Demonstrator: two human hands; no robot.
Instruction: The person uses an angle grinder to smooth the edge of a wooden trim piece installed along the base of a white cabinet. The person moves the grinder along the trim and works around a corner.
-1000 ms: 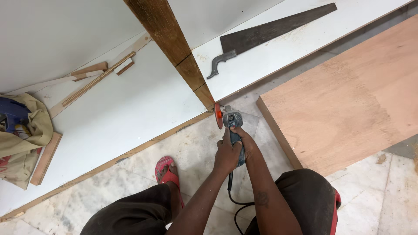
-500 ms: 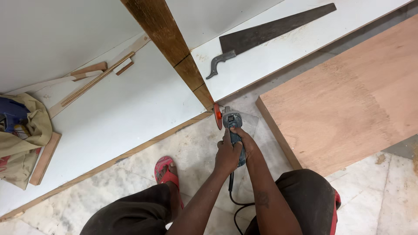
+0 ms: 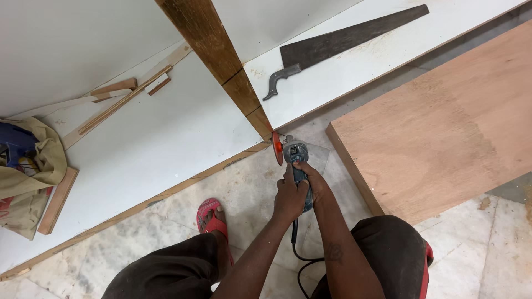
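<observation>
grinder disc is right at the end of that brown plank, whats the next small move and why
Probably ease the angle grinder a touch forward so its orange disc meets the lower end of the brown plank. Both the left hand and right hand grip the body, and the disc sits right beside the plank's tip.

No packages, labels, signs, screens visible
</observation>
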